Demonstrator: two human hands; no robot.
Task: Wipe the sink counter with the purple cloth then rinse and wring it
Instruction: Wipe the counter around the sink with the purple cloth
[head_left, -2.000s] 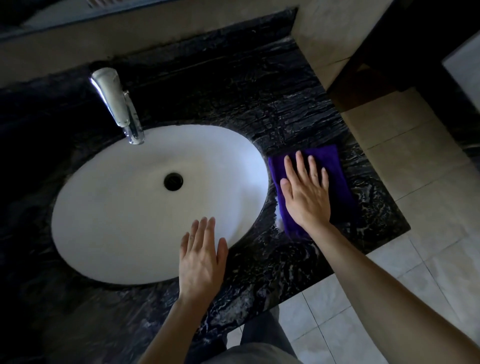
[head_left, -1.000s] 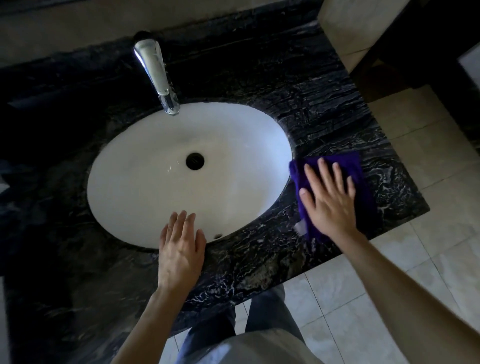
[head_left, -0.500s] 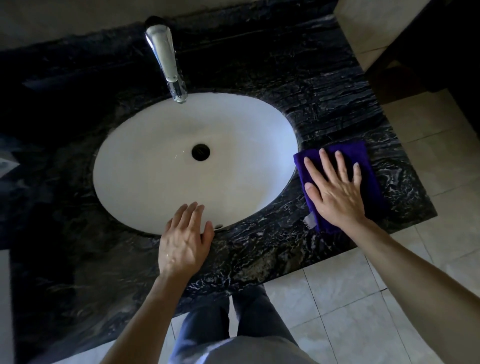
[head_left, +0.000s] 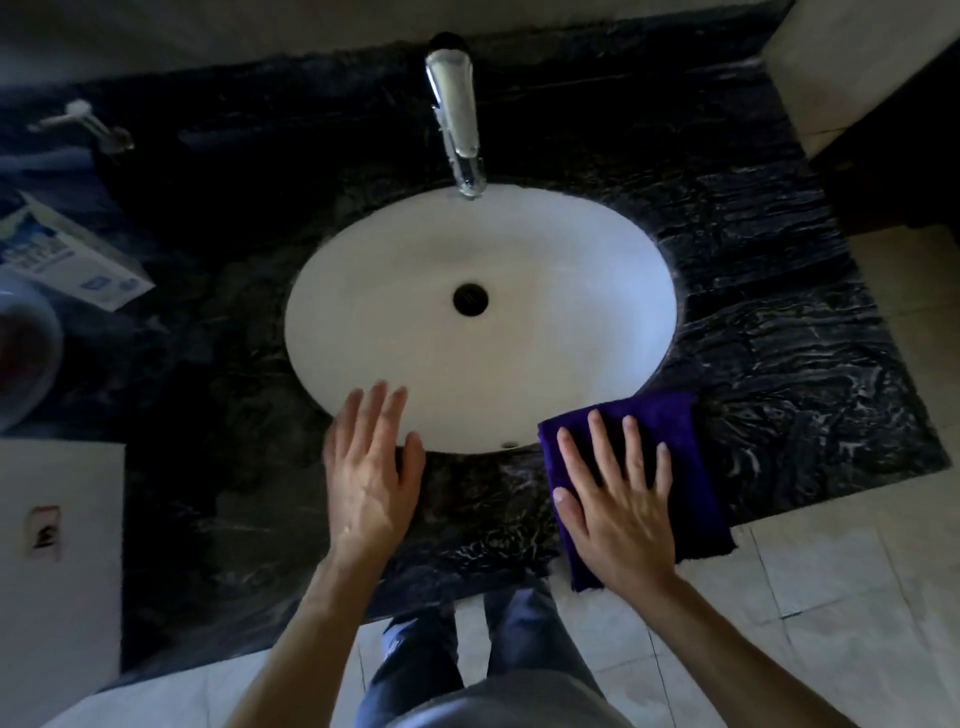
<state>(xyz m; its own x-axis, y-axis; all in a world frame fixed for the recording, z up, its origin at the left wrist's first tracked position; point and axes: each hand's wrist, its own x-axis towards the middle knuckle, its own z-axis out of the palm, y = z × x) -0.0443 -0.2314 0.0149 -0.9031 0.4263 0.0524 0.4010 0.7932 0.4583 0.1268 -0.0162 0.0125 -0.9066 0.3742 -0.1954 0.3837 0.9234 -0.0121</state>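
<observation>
1. Purple cloth: folded to a thick rectangular pad, laid flat on the front right part of the sink counter, just right of the basin's front rim. Its near edge overhangs the counter's front edge slightly.

2. Right hand: spread wide, fingers straight, palm pressed down on the cloth. Nothing is gripped; the cloth is held only by downward pressure.

3. Left hand: flat and open, rested on the counter at the front of the basin, fingertips reaching over the white rim. Nothing is held.

4. Handling, as judged: the cloth is taken to be soft, light and limp, with a plush nap. Some drag on the polished stone is to be expected under the flat palm. Bunching or unfolding is likely if it is pushed from one corner only. No fragility is noted.

5. Point of hold, as judged: for wiping, the flat palm over the middle suffices. For rinsing, the overhanging near edge is best pinched and gathered. For wringing, both ends are to be held and twisted under the tap.

6. Also present: a carton and a round container at far left.
</observation>
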